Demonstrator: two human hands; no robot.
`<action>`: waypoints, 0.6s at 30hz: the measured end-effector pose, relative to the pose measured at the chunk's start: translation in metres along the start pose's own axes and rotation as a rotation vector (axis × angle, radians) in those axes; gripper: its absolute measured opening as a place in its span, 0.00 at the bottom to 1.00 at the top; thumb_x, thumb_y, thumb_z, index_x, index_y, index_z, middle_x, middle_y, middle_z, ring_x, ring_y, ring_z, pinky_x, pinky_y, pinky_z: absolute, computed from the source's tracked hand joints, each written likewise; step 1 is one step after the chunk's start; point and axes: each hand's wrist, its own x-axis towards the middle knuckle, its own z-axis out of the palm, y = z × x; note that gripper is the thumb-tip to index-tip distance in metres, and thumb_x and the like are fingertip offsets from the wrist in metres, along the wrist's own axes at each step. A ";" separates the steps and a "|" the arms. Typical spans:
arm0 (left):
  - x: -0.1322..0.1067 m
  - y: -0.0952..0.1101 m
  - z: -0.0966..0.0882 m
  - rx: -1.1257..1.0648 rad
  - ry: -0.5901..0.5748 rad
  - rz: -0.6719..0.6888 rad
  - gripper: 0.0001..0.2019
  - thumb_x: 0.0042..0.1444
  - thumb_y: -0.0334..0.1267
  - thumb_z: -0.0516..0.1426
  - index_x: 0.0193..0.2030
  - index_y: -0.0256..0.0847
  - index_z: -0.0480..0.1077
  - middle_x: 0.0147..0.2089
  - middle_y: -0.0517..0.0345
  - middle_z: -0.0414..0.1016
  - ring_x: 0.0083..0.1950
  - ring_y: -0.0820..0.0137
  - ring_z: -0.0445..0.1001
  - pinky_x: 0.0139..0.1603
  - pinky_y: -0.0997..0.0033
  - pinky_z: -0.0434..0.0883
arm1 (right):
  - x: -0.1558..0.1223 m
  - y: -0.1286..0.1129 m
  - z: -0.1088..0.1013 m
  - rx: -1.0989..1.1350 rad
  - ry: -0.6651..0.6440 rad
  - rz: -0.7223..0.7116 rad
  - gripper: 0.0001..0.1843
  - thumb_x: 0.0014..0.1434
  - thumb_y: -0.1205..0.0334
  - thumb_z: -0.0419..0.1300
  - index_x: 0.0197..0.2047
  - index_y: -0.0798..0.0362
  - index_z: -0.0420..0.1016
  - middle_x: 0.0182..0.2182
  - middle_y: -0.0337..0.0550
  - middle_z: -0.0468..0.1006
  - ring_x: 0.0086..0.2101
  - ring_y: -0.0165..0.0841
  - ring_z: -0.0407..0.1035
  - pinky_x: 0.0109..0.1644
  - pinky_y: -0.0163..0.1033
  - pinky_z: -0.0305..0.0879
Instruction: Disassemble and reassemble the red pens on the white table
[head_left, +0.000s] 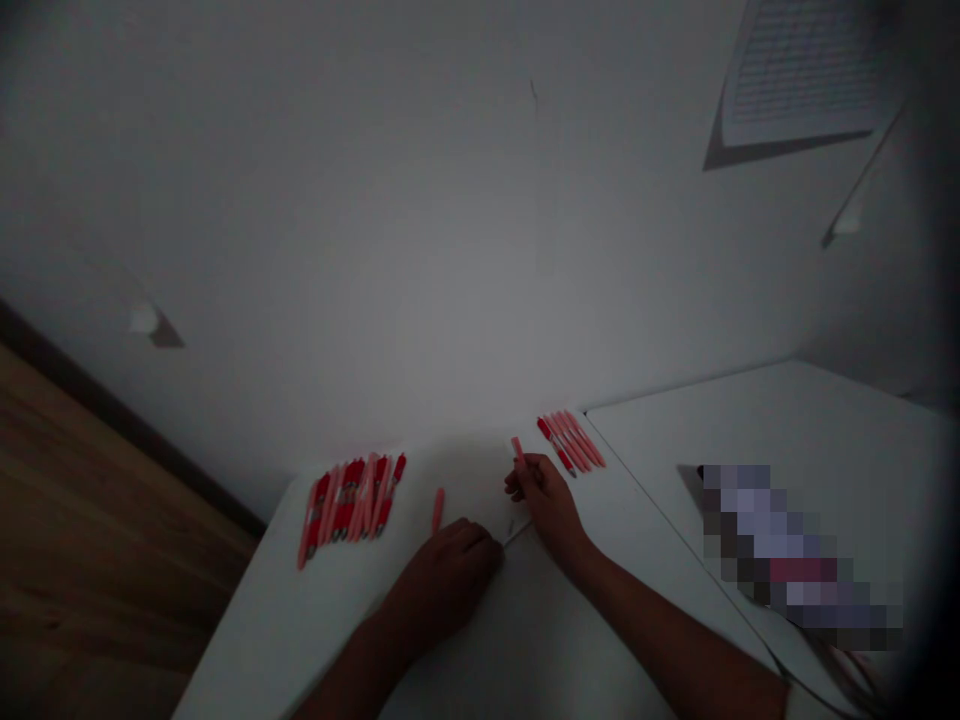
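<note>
My right hand [546,497] is closed around a pink pen part [518,452], which points up from between thumb and fingers. My left hand [459,562] is curled with its back to me, low over the white table. What its fingers hold, if anything, is hidden. A thin pale stick [517,535] runs from its fingertips toward my right wrist, with a small grey piece [511,526] beside it. Just beyond my left knuckles lies another pink pen part [439,508]. To the left is a row of red and pink pens [352,498]; a smaller row [571,442] lies right of my right hand.
The white table [247,620] meets a pale wall [420,250] behind the pens. A seam separates it from a second white surface [750,420] at right, where a blurred-out object [795,560] lies. A printed sheet [802,75] hangs at upper right. Wooden boards [90,540] show at left.
</note>
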 end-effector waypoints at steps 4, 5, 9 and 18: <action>0.004 0.000 0.008 0.055 -0.003 -0.021 0.10 0.62 0.30 0.49 0.44 0.39 0.71 0.39 0.51 0.74 0.40 0.66 0.71 0.42 0.65 0.71 | -0.002 0.002 0.002 0.034 -0.050 0.017 0.19 0.59 0.44 0.55 0.39 0.52 0.65 0.29 0.41 0.75 0.29 0.32 0.71 0.33 0.39 0.69; 0.005 0.001 0.009 0.069 -0.015 -0.014 0.10 0.62 0.29 0.49 0.44 0.39 0.70 0.38 0.51 0.74 0.40 0.66 0.71 0.41 0.65 0.71 | -0.002 0.001 0.002 0.037 -0.053 0.010 0.19 0.59 0.44 0.55 0.39 0.52 0.65 0.28 0.41 0.75 0.29 0.32 0.71 0.33 0.39 0.69; 0.004 0.002 0.007 0.120 -0.060 -0.012 0.09 0.60 0.27 0.50 0.41 0.39 0.70 0.36 0.52 0.74 0.38 0.66 0.72 0.39 0.65 0.70 | -0.003 -0.003 0.001 0.009 -0.022 -0.053 0.17 0.60 0.46 0.54 0.40 0.53 0.66 0.28 0.41 0.75 0.29 0.32 0.71 0.33 0.38 0.68; -0.003 0.005 -0.005 0.157 -0.186 -0.091 0.16 0.50 0.24 0.52 0.45 0.39 0.69 0.39 0.52 0.74 0.41 0.63 0.72 0.45 0.60 0.70 | -0.004 -0.004 0.002 0.022 -0.055 -0.046 0.17 0.61 0.47 0.54 0.41 0.53 0.66 0.29 0.41 0.75 0.29 0.32 0.71 0.31 0.37 0.69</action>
